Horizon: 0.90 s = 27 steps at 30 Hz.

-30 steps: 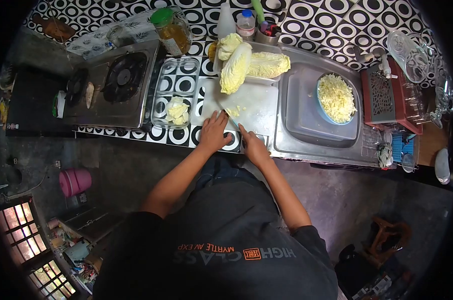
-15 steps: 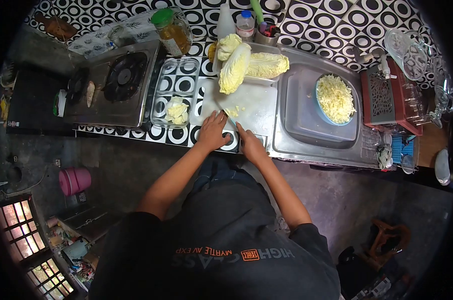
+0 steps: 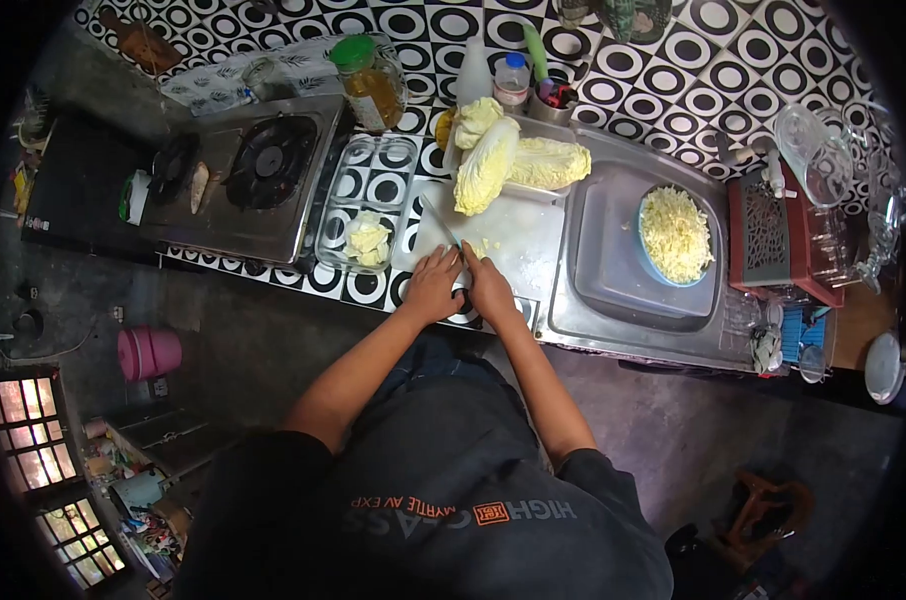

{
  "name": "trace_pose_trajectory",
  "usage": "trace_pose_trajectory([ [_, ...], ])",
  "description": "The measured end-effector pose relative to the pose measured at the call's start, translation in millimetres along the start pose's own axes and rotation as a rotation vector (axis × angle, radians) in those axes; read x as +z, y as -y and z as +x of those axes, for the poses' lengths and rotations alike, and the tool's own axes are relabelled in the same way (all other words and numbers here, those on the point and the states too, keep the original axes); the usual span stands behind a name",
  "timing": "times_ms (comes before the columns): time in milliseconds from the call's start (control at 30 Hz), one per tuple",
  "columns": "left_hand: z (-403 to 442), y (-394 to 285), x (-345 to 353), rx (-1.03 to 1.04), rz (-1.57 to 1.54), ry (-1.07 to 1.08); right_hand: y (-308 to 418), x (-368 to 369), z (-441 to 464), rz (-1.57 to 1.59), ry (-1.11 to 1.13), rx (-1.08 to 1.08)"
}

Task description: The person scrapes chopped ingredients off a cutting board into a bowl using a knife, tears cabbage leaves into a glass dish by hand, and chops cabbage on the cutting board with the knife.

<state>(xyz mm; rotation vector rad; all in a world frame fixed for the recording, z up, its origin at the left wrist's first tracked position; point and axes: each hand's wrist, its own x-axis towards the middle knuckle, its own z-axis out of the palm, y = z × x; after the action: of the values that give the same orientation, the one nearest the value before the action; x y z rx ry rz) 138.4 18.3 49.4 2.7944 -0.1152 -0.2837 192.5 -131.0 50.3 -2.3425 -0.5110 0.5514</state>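
Right, here we are at the tiled surface, and both hands are close together at the near edge of the white cutting board. We have the knife in the right hand, its fingers closed around the handle, the blade slanting away over the board towards its far left corner. Just beside it we find the left hand, palm down, fingers extended forward and lying near the knife; we cannot tell whether they pinch anything underneath. A few small chopped bits sit on the board, right ahead of the right hand.

Beyond the hands, we spot a long pale cabbage leaning out over the far part of the board, a second cabbage lying next to it in a clear tub, and a rounder piece behind the first. Over on the left we get a glass dish with two compartments, pale cut pieces in the nearer one. Swing right and there is the blue bowl, heaped with shredded cabbage, standing in the sink area on an upturned grey plastic tub.
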Motion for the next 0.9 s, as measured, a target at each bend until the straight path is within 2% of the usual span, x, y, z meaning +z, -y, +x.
trace_pose_trajectory([
  [300, -5, 14, 2, 0.082, -0.058, -0.049, -4, 2, 6, -0.028, -0.042, -0.038],
  [400, -3, 16, -6, 0.084, -0.079, 0.003, -6, 3, -3, -0.009, -0.070, -0.059],
  [900, 8, 42, -16, 0.285, -0.140, -0.053, 3, 16, -62, -0.004, -0.158, 0.069],
])
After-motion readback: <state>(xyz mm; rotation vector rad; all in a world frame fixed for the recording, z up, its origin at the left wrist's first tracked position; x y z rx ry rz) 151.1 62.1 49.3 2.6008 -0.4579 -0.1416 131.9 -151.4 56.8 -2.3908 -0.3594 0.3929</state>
